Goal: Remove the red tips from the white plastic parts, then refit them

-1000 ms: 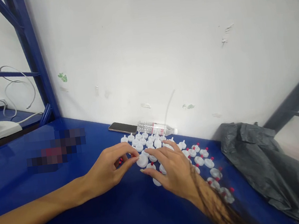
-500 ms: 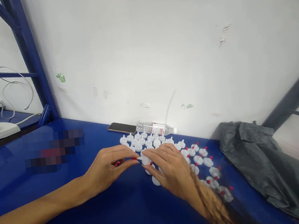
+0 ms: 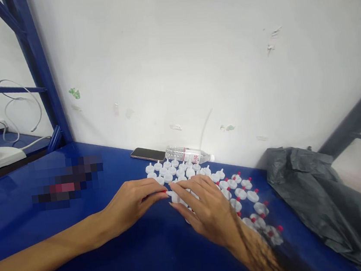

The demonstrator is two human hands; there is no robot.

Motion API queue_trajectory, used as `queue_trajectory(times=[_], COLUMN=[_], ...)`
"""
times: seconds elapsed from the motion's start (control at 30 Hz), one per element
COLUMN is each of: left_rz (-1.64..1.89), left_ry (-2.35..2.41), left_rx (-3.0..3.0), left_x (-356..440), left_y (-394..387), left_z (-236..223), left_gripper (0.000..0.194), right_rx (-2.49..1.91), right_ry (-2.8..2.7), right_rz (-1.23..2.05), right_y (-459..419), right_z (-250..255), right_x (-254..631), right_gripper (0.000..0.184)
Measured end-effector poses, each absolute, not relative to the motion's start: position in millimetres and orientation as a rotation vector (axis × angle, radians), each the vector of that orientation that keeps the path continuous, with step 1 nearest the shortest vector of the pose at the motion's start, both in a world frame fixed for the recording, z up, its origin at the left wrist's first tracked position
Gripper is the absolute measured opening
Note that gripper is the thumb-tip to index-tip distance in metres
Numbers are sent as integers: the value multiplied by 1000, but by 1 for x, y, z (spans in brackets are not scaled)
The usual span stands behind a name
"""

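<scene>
Many small white plastic discs with stems point(image 3: 184, 172) lie in rows on the blue table point(image 3: 142, 261); several of them carry red caps point(image 3: 249, 182). My left hand point(image 3: 132, 204) pinches a small red cap between thumb and fingertips. My right hand point(image 3: 208, 208) rests over the discs and grips one white disc point(image 3: 173, 196) at its fingertips. The two hands meet at that disc, with the red cap against its stem.
A phone point(image 3: 148, 154) and a lying water bottle point(image 3: 187, 155) sit by the white wall. A crumpled black plastic bag point(image 3: 325, 201) fills the right side. A blue frame post point(image 3: 38, 69) stands at the left, with white cables point(image 3: 17, 106) behind it.
Both hands drew slightly toward me and closer together; my right hand lifted one white disc from the rows and brought it against the red cap in my left hand.
</scene>
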State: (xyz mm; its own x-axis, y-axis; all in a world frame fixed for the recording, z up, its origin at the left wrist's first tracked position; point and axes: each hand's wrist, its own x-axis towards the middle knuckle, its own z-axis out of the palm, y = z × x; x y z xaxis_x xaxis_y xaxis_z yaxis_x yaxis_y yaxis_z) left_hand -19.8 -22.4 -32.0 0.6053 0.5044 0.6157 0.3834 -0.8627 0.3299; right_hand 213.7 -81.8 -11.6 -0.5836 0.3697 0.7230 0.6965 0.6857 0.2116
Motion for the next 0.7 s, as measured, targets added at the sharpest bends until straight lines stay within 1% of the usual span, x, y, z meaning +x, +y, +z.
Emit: queue_trajectory(times=[0.23,0.5,0.7], left_rz=[903,831,731], left_ry=[677,673,714], left_rx=[2673,2503,2338], left_x=[-20,-19,-19], left_y=[-20,-27,-31], left_z=[-39,-28,-31], left_gripper=[46,37,39], right_rx=[-850,-821,-774], right_ry=[-2357,-2362,-2337], right_rz=[-692,-654,-692], right_y=[-87,-88,-85], right_z=[-16,-15,-19], right_x=[210,211,212], right_gripper=[36,35,34])
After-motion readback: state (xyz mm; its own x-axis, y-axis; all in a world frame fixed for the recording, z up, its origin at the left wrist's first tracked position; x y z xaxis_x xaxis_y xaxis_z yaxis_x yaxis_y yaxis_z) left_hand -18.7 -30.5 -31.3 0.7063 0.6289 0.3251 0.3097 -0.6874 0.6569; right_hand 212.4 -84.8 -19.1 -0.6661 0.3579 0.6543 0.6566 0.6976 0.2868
